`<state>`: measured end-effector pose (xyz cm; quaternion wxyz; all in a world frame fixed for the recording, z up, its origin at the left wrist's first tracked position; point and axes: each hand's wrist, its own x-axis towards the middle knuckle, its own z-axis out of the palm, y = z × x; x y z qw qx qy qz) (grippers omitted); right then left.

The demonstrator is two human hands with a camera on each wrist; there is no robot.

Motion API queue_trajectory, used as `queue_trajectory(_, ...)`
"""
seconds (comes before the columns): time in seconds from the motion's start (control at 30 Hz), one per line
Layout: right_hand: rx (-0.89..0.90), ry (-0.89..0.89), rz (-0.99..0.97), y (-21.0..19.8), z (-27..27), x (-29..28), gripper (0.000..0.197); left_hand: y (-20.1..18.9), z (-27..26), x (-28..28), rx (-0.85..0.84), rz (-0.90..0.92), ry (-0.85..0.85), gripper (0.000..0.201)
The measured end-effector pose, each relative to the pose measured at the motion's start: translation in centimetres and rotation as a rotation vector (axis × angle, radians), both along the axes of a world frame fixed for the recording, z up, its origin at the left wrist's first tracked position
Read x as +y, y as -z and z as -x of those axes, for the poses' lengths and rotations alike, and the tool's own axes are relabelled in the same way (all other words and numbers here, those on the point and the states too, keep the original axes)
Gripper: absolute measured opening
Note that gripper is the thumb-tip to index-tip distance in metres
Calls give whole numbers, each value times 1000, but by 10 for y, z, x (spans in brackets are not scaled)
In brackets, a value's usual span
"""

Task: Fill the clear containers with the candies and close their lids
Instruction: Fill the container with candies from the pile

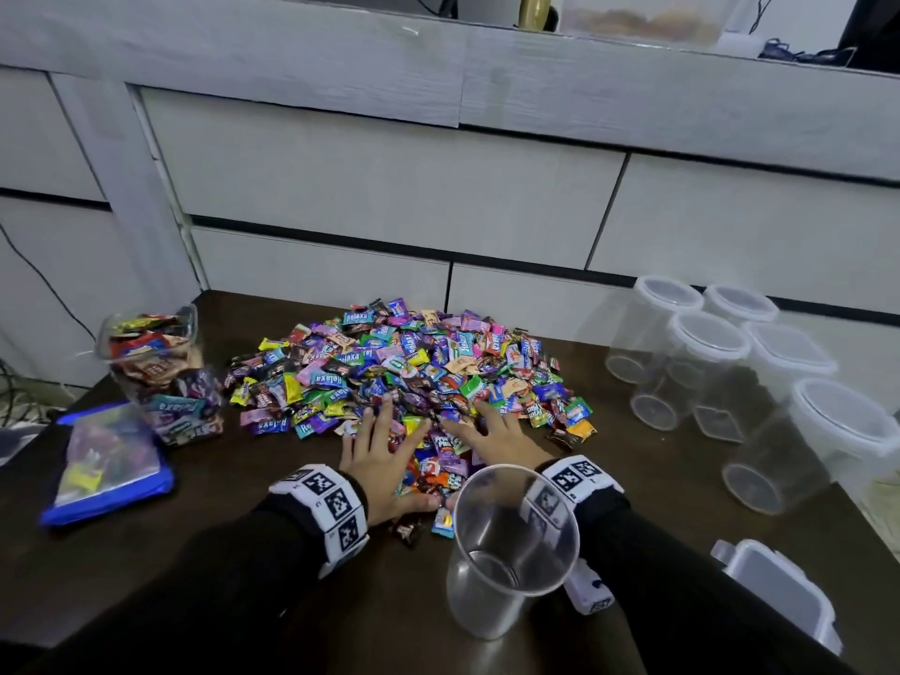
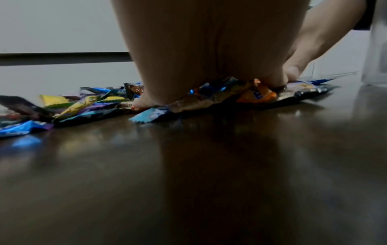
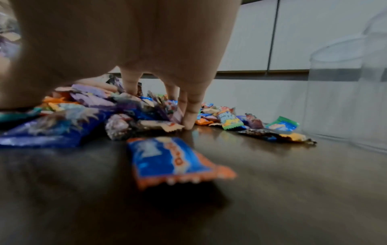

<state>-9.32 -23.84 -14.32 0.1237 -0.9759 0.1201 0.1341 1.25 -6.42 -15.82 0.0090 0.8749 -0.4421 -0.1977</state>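
A wide heap of wrapped candies [image 1: 409, 362] covers the middle of the dark table [image 1: 195, 552]. My left hand [image 1: 377, 440] and right hand [image 1: 496, 433] lie palm-down on its near edge, fingers spread, with a clump of candies between them. In the right wrist view my right hand [image 3: 184, 99] has its fingertips [image 3: 189, 122] down on the table beside the candies [image 3: 125, 122]. The left hand [image 2: 209, 49] presses on wrappers [image 2: 255, 96]. An empty clear container [image 1: 511, 577] without a lid stands just in front of my right wrist.
At the left stands a candy-filled clear container [image 1: 160, 377], with a flat blue-rimmed clear piece [image 1: 107, 460] beside it. Several empty lidded containers [image 1: 706, 362] crowd the right side. A loose lid [image 1: 774, 587] lies at the near right. White drawers [image 1: 389, 187] rise behind the table.
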Motion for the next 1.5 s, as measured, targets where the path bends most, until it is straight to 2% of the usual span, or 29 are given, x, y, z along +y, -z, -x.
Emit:
queue_trajectory(0.07, 12, -38, 49, 4, -3, -2, 94, -1, 1, -2, -49, 3, 18, 92)
queue_trajectory(0.13, 12, -49, 13, 2, -3, -6, 82, -3, 1, -2, -105, 8, 19, 84)
queue_trajectory(0.27, 18, -96, 16, -5, 0, -11, 68, -13, -2, -1, -160, 47, 59, 75)
queue_trajectory(0.43, 23, -106, 64, -6, 6, -13, 62, -23, -4, -7, -127, 30, 88, 65)
queue_trajectory(0.57, 8, -44, 43, -10, 10, -15, 55, -25, -6, -9, -127, 42, 89, 53)
queue_trajectory(0.63, 4, -30, 36, -8, 11, -14, 58, -24, -5, -9, -148, 57, 89, 48)
queue_trajectory(0.77, 38, -37, 45, -3, 9, -7, 78, -20, -2, -14, -188, 57, 105, 50)
queue_trajectory(0.87, 42, -14, 19, -3, 3, -9, 73, -18, 0, -18, -178, 18, 120, 59)
queue_trajectory(0.97, 45, -31, 23, -7, 1, -14, 64, -17, -2, -19, -174, -14, 131, 58)
queue_trajectory(1.07, -24, -16, -3, -12, 7, -17, 50, -21, -5, -17, -154, 50, 130, 52)
queue_trajectory(1.17, -192, 72, -39, -19, 16, -20, 35, -22, -6, -10, -99, 225, 84, 55)
queue_trajectory(1.23, -268, 148, -44, -24, 21, -22, 35, -24, -7, -6, -79, 301, 39, 60)
queue_trajectory(1.3, -304, 202, -88, -27, 25, -25, 33, -26, -9, -5, -85, 334, 20, 55)
queue_trajectory(1.4, -367, 232, -139, -28, 33, -32, 27, -31, -11, -6, -104, 370, -15, 46)
queue_trajectory(1.5, -426, 260, -153, -29, 40, -36, 24, -35, -11, -6, -124, 394, -32, 49)
